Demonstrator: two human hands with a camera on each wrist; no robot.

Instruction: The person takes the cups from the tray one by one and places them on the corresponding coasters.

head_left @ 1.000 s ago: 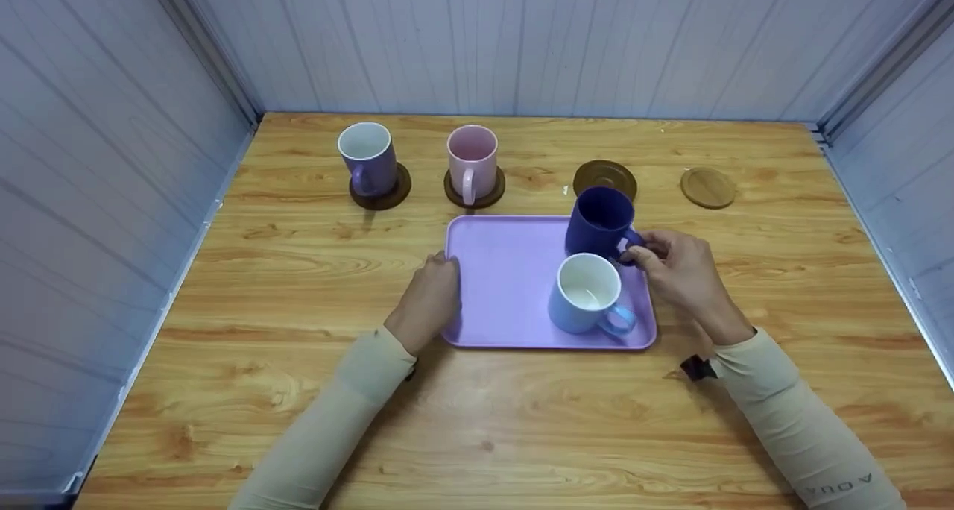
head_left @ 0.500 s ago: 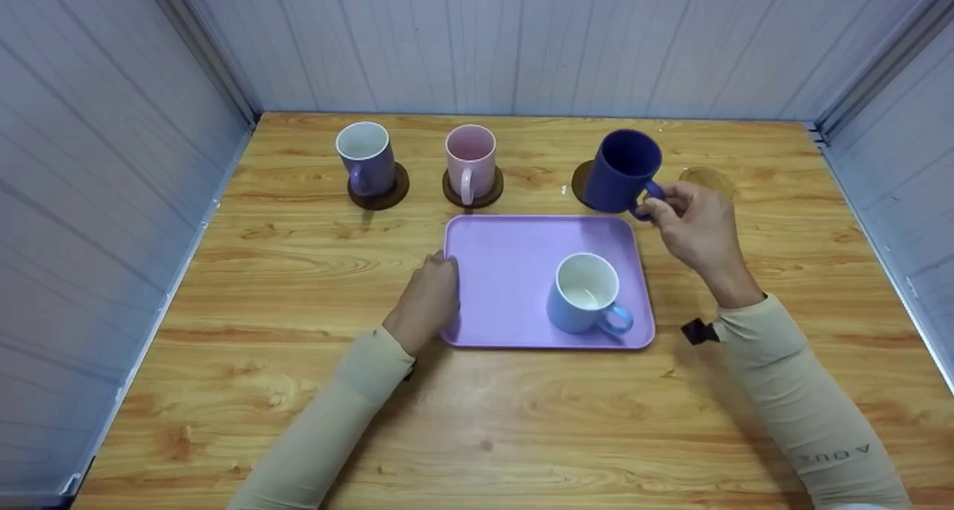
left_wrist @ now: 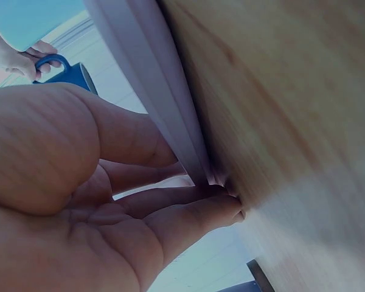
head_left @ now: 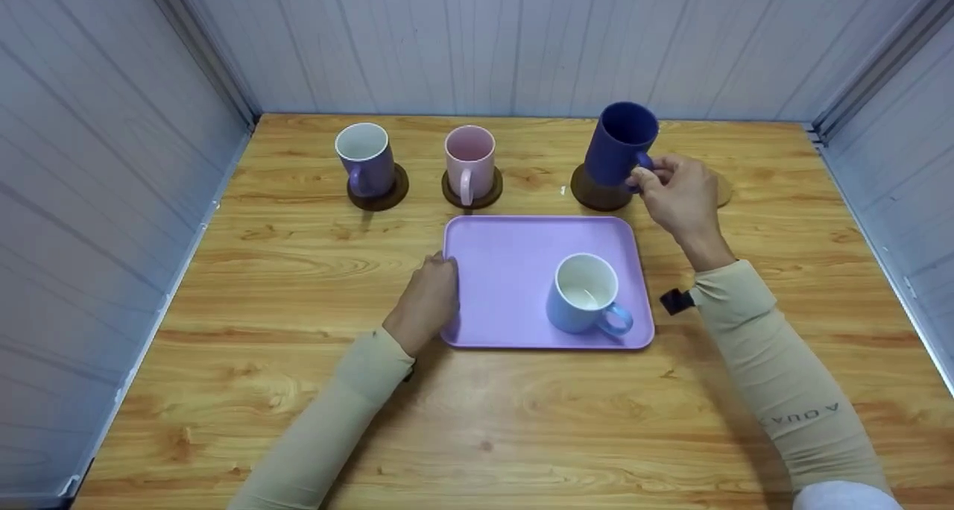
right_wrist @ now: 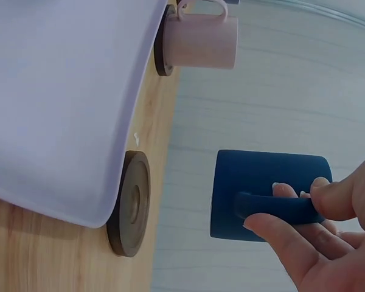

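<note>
My right hand (head_left: 682,200) pinches the handle of a dark blue mug (head_left: 607,156), which hangs upright in the air. Below it lies a dark brown round coaster (head_left: 596,197); a gap between the two shows in the right wrist view, where the coaster (right_wrist: 134,204) is bare. My left hand (head_left: 423,301) grips the left edge of a lilac tray (head_left: 507,271), with the thumb above the rim (left_wrist: 152,85) and fingers beneath it. On the tray's right half stands a light blue mug (head_left: 577,309) with a white inside, its handle to the right.
At the back left, a purple mug (head_left: 373,167) and a pink mug (head_left: 477,163) each stand on a dark coaster. A lighter wooden coaster (head_left: 724,189) lies behind my right hand, partly hidden. White panel walls (head_left: 514,48) bound the wooden table at the back and sides.
My right hand has lifted the dark blue mug from the tray's back right corner and carried it away from me, over the bare coaster. The left hand and tray stay put.
</note>
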